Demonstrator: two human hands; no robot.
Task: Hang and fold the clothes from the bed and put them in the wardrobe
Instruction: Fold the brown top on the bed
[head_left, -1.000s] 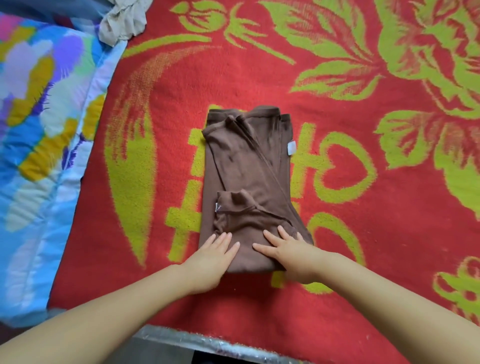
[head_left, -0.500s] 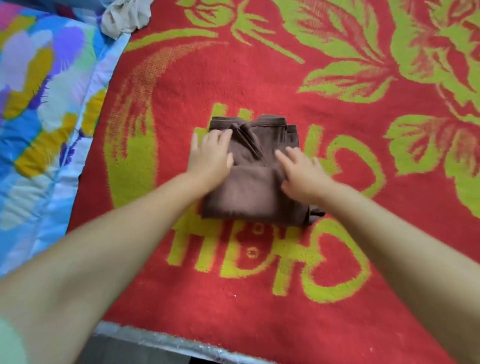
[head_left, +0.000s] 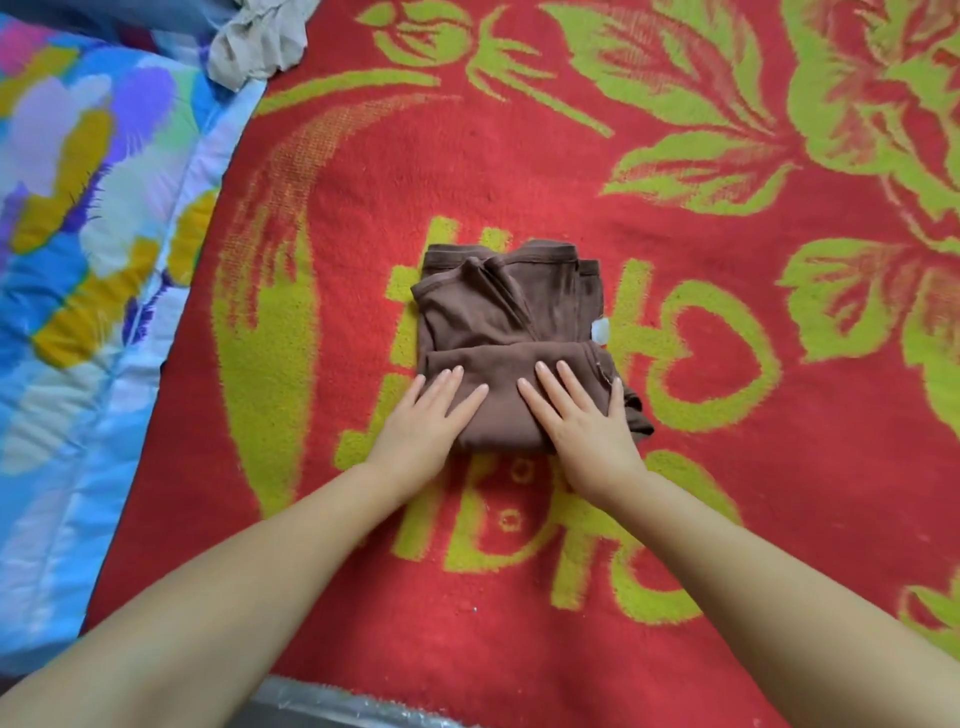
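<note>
A brown garment (head_left: 498, 317) lies folded into a small bundle in the middle of the red and green blanket (head_left: 363, 171) on the bed. Its near half is doubled over the far half, and a white label sticks out on its right side. My left hand (head_left: 426, 421) lies flat on the bundle's near left corner with straight fingers. My right hand (head_left: 582, 415) presses flat on the near right part, fingers spread.
A beige crumpled cloth (head_left: 260, 41) lies at the far left, at the blanket's edge. A blue patterned quilt (head_left: 78, 234) covers the left side. The bed's shiny edge (head_left: 353, 712) runs along the bottom.
Both hands carried the garment's near end away from me and laid it over the far half. They then slid back toward me and now lie flat on the fold.
</note>
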